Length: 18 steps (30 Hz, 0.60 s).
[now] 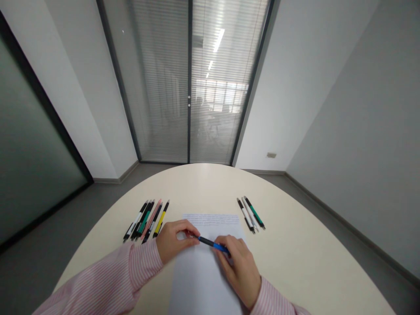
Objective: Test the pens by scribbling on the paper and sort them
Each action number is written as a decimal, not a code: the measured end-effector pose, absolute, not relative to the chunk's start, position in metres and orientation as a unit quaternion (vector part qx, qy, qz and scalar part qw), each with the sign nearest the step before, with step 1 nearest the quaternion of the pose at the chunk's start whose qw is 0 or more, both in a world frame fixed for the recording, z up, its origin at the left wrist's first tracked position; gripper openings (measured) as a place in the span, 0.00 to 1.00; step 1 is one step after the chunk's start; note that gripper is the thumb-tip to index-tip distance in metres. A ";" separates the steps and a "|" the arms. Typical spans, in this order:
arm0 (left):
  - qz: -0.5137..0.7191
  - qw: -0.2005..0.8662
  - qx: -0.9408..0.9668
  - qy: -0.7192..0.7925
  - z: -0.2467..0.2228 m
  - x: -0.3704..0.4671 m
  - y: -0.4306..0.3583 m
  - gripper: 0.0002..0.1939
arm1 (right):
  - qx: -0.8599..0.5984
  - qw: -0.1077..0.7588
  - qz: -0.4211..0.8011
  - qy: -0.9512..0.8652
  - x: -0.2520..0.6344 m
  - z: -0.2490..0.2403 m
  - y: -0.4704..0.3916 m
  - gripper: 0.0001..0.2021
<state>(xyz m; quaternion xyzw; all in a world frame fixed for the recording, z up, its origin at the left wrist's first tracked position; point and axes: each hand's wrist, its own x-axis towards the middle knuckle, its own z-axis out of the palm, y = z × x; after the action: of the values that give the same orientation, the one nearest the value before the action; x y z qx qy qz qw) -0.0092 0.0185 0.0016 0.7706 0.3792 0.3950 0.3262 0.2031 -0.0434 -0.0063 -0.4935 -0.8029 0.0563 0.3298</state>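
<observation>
Watching remotely, I note: table (pixel 295 245); sheet (pixel 200 288) on its near side; right hand (pixel 238 267) and left hand (pixel 177 238) above, each grasping one end of the blue pen (pixel 209 242); pen row (pixel 145 222) at left; three pens (pixel 250 213) at right; blue pen itself slants over the sheet.

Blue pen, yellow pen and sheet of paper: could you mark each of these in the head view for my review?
Blue pen (pixel 214 245): head view, near the middle of its barrel.
Yellow pen (pixel 160 221): head view, on its yellow barrel.
Sheet of paper (pixel 201 282): head view, on its blank lower part.
</observation>
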 end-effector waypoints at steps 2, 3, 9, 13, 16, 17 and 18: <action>0.389 0.332 0.767 0.387 0.001 -0.010 0.018 0.04 | -0.488 0.320 0.051 -0.811 0.204 -0.005 -0.043 0.07; 0.386 0.335 0.766 0.391 0.001 -0.010 0.018 0.04 | -0.488 0.315 0.046 -0.813 0.204 -0.004 -0.043 0.07; 0.381 0.340 0.760 0.403 0.002 -0.010 0.017 0.04 | -0.498 0.311 0.028 -0.809 0.206 -0.002 -0.043 0.10; 0.379 0.347 0.759 0.400 0.002 -0.010 0.017 0.05 | -0.502 0.334 0.046 -0.796 0.206 -0.002 -0.044 0.08; 0.380 0.344 0.757 0.405 0.001 -0.010 0.017 0.05 | -0.493 0.336 0.064 -0.800 0.206 -0.002 -0.043 0.05; 0.382 0.342 0.755 0.409 0.001 -0.011 0.017 0.05 | -0.492 0.333 0.067 -0.802 0.207 -0.001 -0.042 0.06; 0.382 0.341 0.753 0.412 0.002 -0.011 0.017 0.05 | -0.492 0.330 0.070 -0.803 0.207 -0.002 -0.042 0.07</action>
<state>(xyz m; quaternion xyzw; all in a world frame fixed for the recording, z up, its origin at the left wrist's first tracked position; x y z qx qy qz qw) -0.0108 0.0172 0.0015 0.7532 0.4125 0.3824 0.3411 0.2068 -0.0424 -0.0015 -0.4916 -0.8029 0.0702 0.3298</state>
